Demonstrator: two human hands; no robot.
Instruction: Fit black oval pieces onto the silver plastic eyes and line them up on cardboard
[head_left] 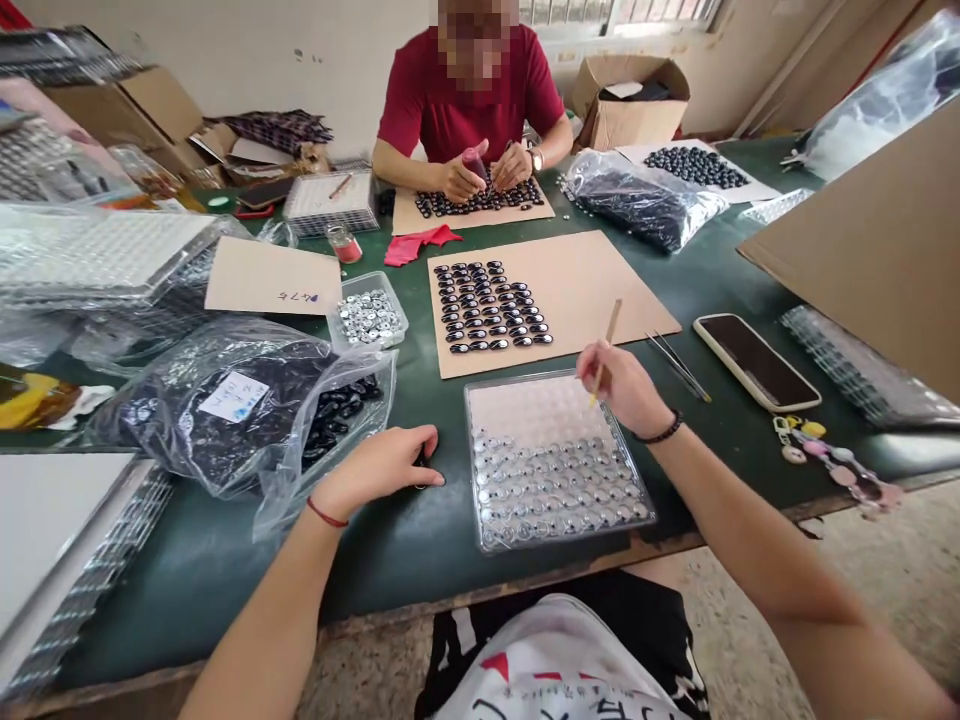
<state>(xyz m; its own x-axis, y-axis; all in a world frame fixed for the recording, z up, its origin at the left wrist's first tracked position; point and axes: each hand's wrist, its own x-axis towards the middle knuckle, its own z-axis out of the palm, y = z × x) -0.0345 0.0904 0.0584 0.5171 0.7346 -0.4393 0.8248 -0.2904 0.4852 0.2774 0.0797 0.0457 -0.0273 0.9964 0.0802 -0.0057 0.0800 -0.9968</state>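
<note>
My right hand grips a thin wooden stick, held tilted over the far edge of a clear plastic tray whose near rows hold several small silver pieces. My left hand rests on the green table left of the tray, fingers curled around small dark pieces beside an open plastic bag of black stones. Beyond the tray a cardboard sheet carries rows of black oval stones.
A person in a red shirt works opposite over another cardboard sheet. A small tub of silver pieces, tweezers, a phone, a keychain, stacked trays, bags and boxes crowd the table.
</note>
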